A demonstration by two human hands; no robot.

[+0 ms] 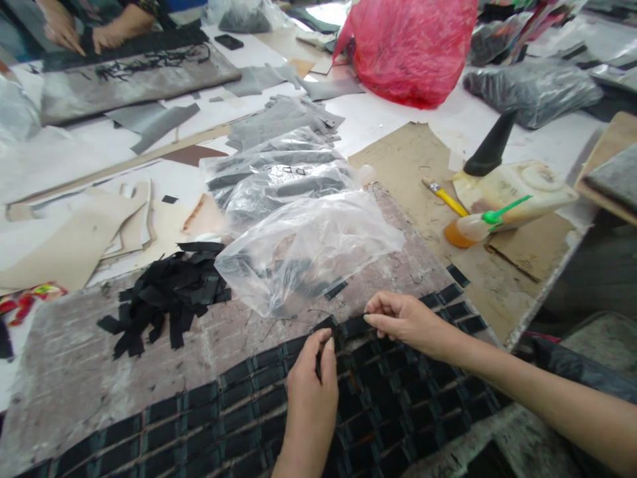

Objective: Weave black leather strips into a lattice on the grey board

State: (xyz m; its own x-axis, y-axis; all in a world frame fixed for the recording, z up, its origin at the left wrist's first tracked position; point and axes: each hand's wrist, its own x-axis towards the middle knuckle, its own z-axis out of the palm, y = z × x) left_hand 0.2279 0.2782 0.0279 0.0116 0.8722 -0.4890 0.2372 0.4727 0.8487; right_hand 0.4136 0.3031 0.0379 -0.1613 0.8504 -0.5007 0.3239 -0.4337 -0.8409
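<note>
Rows of black strips (199, 417) lie overlapping across the near part of a stained grey-brown board (64, 372). My left hand (316, 378) is at the top row, thumb and index finger pinched at the edge of a black piece (326, 324). To its right my right hand (398, 318) pinches the end of a black strip (354, 326) in the same row. A heap of loose black strips (169, 289) lies on the board at the left. Beyond my hands rests a clear plastic bag (308, 245).
A glue bottle (468, 231) with a green nozzle, a yellow brush (450, 199) and a whitish jug (537, 189) stand or lie at the right. Farther back are a red bag (413, 50), grey scraps (283, 119) and another person's hands (112, 36).
</note>
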